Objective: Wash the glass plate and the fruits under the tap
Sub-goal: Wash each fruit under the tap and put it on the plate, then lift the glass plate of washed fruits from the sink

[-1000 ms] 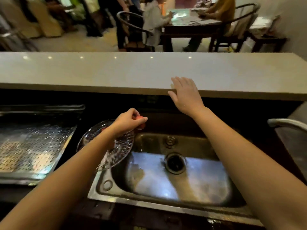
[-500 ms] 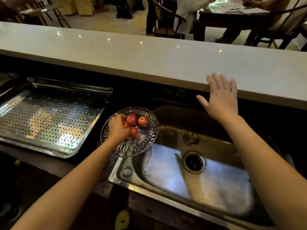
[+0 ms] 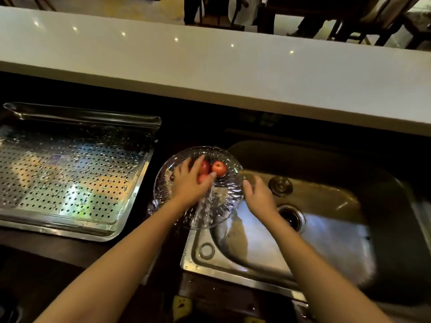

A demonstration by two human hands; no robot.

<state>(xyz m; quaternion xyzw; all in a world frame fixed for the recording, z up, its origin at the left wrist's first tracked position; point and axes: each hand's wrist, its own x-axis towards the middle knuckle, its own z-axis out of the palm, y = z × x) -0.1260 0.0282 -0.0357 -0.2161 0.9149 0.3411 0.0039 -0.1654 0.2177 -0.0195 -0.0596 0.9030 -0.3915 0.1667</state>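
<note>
Pointing to the left hand (image 3: 190, 183), the student is asking: what is it doing?

The instructor is answering: it is reaching into the glass plate (image 3: 219, 202) from the near side, and its fingers and thumb are curling round one of the small red fruits (image 3: 219, 169). Two more are lying just beyond it, touching one another.

Student: and the right hand (image 3: 258, 197)?

Instructor: it is sitting at the plate's right rim, fingers loosely bent, fingertips at or just short of the glass. Blur is hiding whether it is pinching the rim, so its grip cannot be told.

Student: where is the plate lying?

Instructor: it is resting partly on the dark worktop (image 3: 58, 252) and partly over the left edge of the sink (image 3: 326, 231), with the perforated metal tray (image 3: 70, 178) near on its left. Being round, it is offering no long axis; direction alone is counting. The sink and its drain (image 3: 290, 216) are lying to the plate's right, on the right hand's side, so the right hand is judged the nearer one for drawing the plate across. The tap is not showing in this view, so exactly where the plate must go cannot be told. The pale counter ledge (image 3: 210, 73) is running across the far side.
</note>
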